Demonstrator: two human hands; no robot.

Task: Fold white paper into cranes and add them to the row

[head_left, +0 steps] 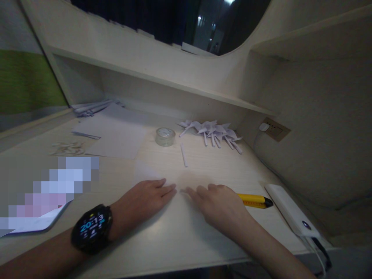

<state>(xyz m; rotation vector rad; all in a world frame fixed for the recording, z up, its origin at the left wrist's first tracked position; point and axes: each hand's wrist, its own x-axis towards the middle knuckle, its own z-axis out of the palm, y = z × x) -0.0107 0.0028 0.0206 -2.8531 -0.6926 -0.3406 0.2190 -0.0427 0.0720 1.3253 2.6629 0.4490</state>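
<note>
My left hand, wearing a black smartwatch at the wrist, lies low over the desk with its fingers stretched to the right. A faint pale piece of paper shows just beyond it. My right hand faces it, fingertips a short gap away. Its index finger points left while the other fingers are curled under; anything within them is hidden. Behind that hand a yellow utility knife is partly covered, and I cannot tell whether they touch. A thin rolled paper stick lies farther back.
A tape roll stands near several paper pinwheels. At left are paper sheets, rolled papers, small pale scraps and a blurred-out device. A white power strip lies right; a shelf overhangs the back.
</note>
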